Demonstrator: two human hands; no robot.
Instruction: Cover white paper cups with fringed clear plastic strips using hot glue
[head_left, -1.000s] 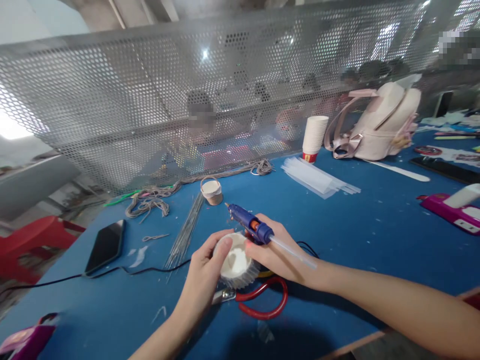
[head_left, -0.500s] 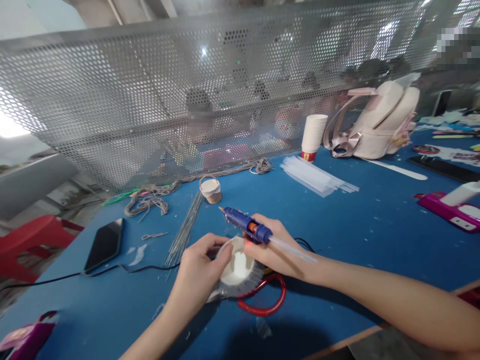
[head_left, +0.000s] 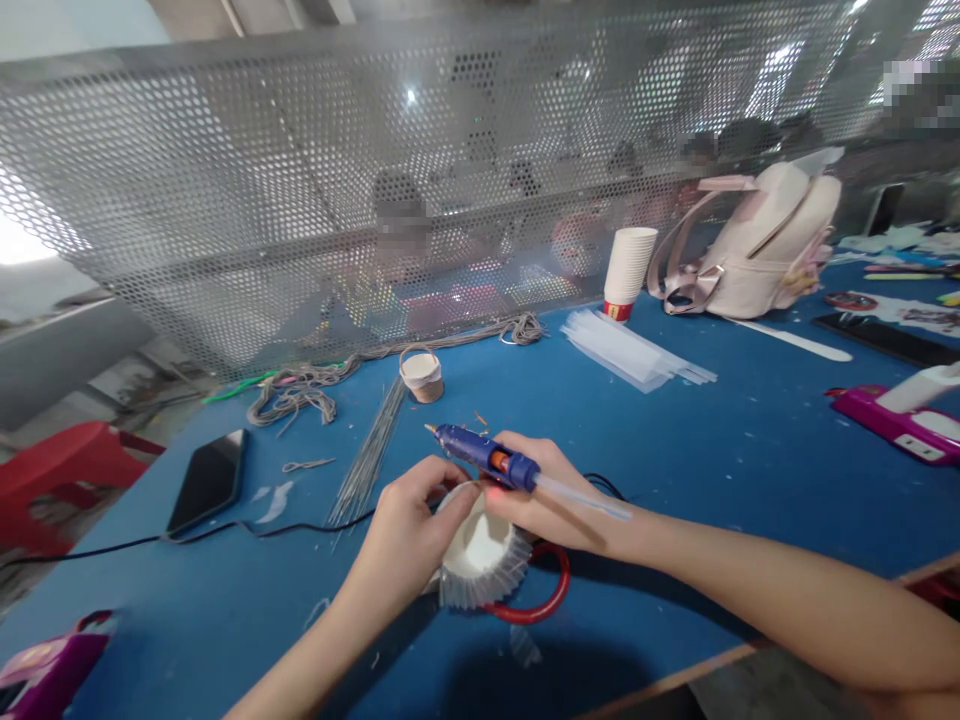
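Observation:
My left hand [head_left: 412, 525] grips the rim of a white paper cup [head_left: 480, 545], thumb at the near side, fingers behind. A pleated translucent frill [head_left: 484, 592] fans around the cup. My right hand [head_left: 544, 490] is closed around a blue glue gun [head_left: 474, 450], its nozzle pointing left and a clear glue stick [head_left: 581, 497] out the back. The right fingertips also meet the cup's rim beside the left ones; what they pinch is hidden. Under the cup lie scissors with red handles [head_left: 559, 590], blades out of sight.
Beyond my hands stand a small handled basket [head_left: 422, 378], thin wires [head_left: 371, 455], grey cord [head_left: 300, 400], translucent sheets [head_left: 630, 350], stacked paper cups [head_left: 631, 265] and a backpack [head_left: 765, 245]. A phone [head_left: 210, 480] and black cable [head_left: 277, 535] lie left. A perforated metal screen [head_left: 300, 220] bounds the table.
The cup has tilted, so more of the frill shows at its near side. My fingertips have come closer together at the rim, and the glue gun has shifted slightly left and down.

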